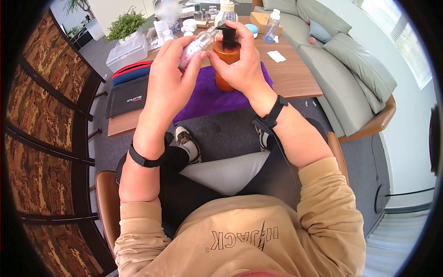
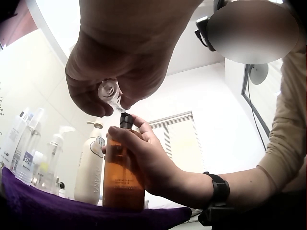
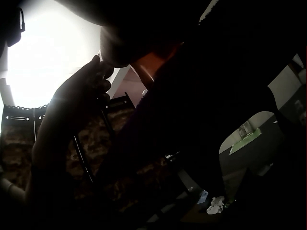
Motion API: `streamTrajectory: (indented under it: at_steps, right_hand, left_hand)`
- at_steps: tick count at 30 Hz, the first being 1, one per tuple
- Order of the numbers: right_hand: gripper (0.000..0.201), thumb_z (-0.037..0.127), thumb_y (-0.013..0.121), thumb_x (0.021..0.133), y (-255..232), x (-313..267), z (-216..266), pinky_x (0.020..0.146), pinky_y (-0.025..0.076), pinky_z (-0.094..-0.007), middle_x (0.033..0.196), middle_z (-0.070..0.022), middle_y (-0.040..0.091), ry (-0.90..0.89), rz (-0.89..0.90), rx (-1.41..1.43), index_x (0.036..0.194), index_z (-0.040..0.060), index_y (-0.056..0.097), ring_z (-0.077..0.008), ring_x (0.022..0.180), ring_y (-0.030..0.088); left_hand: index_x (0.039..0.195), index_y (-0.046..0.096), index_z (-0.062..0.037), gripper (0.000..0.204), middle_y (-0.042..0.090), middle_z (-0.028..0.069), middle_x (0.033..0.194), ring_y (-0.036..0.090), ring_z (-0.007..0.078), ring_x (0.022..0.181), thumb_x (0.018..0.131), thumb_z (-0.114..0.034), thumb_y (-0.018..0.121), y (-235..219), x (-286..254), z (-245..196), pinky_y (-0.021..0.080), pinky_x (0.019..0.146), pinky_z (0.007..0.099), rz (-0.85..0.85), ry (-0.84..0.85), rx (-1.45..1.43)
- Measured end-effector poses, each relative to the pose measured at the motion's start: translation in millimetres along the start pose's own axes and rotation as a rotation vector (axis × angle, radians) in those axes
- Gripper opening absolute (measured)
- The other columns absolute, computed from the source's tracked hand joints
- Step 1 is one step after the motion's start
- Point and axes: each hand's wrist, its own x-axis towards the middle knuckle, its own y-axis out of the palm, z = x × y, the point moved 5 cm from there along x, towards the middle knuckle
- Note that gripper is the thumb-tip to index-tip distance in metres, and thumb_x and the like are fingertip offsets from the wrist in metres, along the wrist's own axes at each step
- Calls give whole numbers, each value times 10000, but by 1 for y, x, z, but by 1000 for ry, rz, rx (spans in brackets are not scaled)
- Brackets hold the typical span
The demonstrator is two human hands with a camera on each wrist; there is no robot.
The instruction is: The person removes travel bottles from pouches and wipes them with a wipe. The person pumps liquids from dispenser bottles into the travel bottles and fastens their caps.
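My left hand (image 1: 173, 69) grips a small clear bottle (image 1: 197, 46), tilted, with its narrow neck pointing up and right at the black pump head of an amber pump bottle (image 1: 226, 55). Upright on the purple cloth (image 1: 203, 102), that amber bottle is held by my right hand (image 1: 244, 62), its fingers up at the pump head and its thumb along the shoulder. In the left wrist view the clear bottle's base (image 2: 109, 88) faces the camera, and its neck overlaps the pump spout. The right wrist view is mostly dark; part of the amber bottle (image 3: 156, 62) shows there.
Behind the hands stand a cream pump bottle (image 2: 88, 163), several clear bottles and a leafy plant (image 1: 127, 23). A clear plastic box (image 1: 127, 53) and dark pouches (image 1: 129, 94) lie to the left. On the right are a blue-tinted bottle (image 1: 272, 27) and a white tissue (image 1: 277, 56).
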Motion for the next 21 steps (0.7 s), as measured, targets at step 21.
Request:
streamTrajectory:
  at_steps: [21]
  right_hand:
    - [802, 136, 994, 899, -1, 0, 2, 1000, 651, -372, 1219, -100, 779, -4, -6, -13, 1564, 98, 548, -222, 1124, 800]
  left_hand:
    - [1368, 734, 19, 370, 743, 208, 1145, 741, 379, 982, 1086, -207, 811, 1, 0, 1, 601, 860, 447, 15, -30, -19]
